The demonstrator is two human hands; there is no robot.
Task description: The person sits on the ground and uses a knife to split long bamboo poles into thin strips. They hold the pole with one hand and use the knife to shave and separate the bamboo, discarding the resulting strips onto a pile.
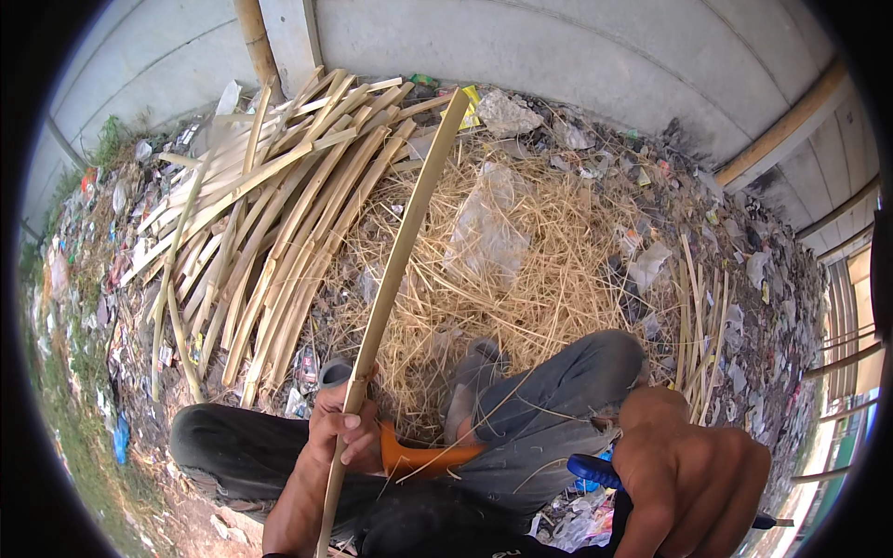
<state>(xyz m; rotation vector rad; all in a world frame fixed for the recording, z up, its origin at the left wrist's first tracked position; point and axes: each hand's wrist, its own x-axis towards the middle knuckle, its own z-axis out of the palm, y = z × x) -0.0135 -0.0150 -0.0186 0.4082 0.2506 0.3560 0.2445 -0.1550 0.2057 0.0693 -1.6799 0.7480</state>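
My left hand (337, 435) is closed around a long, flat bamboo strip (402, 244). The strip slants upright, its far end reaching towards the wall and its near end at the lower edge. At the lower right, close to the camera, my right hand (693, 479) makes a fist round a tool with a blue handle (593, 471). A dark, narrow part (770, 522) sticks out on the fist's other side; the fist hides the middle, so its exact kind is unclear. An orange curved piece (423, 459) lies between my legs, beside my left hand.
A pile of split bamboo strips (279, 232) lies at the far left. Straw-like shavings (549, 251) and a clear plastic sheet (490, 223) cover the ground ahead. Thin strips (699, 325) lie at right among litter. A grey wall (558, 51) stands behind.
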